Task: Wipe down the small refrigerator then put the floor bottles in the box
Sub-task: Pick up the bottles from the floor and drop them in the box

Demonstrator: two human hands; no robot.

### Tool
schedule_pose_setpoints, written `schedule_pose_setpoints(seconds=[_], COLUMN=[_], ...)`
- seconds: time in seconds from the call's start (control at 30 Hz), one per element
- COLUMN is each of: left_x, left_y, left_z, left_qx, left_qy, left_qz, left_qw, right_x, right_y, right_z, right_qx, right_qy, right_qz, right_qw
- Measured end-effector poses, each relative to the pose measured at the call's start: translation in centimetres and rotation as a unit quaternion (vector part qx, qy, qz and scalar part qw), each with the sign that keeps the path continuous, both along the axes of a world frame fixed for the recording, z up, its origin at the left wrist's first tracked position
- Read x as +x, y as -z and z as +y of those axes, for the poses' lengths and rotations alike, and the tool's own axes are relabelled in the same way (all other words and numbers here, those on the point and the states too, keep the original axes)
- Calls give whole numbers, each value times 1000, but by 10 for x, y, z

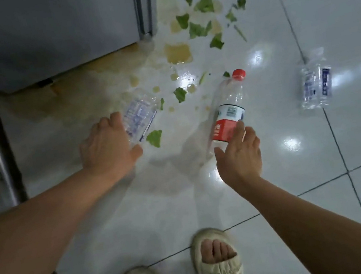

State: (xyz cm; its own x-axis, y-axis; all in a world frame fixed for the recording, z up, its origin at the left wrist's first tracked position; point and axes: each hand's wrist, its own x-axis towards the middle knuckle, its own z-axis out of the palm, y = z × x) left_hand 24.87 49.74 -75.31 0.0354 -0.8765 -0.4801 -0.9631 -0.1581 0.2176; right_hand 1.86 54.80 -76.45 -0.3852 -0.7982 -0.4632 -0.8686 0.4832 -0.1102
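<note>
While 2 hands reached down, left hand [107,147] curled round clear blue-labelled plastic bottle [138,117] on white tiled floor [333,13]; right hand [239,150], fingers spread, touched red-capped red-labelled clear bottle [229,106].

Three bottles [230,108] lie on floor [345,11] before refrigerator [35,29].

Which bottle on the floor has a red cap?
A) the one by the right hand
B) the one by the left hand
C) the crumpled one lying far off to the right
A: the red-labelled bottle at the right hand has a red cap; no cap shows on the other two.
</note>
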Motion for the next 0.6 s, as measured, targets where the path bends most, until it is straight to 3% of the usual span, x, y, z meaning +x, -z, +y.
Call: schedule_pose_setpoints(seconds=[0.3, 0.43, 0.6], left_x=[-34, -46, -64], left_y=[5, -28, -113], left_z=[-11, -11, -21], left_qx=[-14, 1, 7], left_qy=[87, 114, 119], left_qz=[-45, -61, -41], left_qw=[995, 992, 992], right_x=[-13, -19, -35], right_y=[37, -2, -101], right_z=[-16, -9, -6], right_qx=[23, 17, 4], right_qy=[150, 145, 92], right_qz=[-76, -99, -111], right_qw=[985, 984, 990])
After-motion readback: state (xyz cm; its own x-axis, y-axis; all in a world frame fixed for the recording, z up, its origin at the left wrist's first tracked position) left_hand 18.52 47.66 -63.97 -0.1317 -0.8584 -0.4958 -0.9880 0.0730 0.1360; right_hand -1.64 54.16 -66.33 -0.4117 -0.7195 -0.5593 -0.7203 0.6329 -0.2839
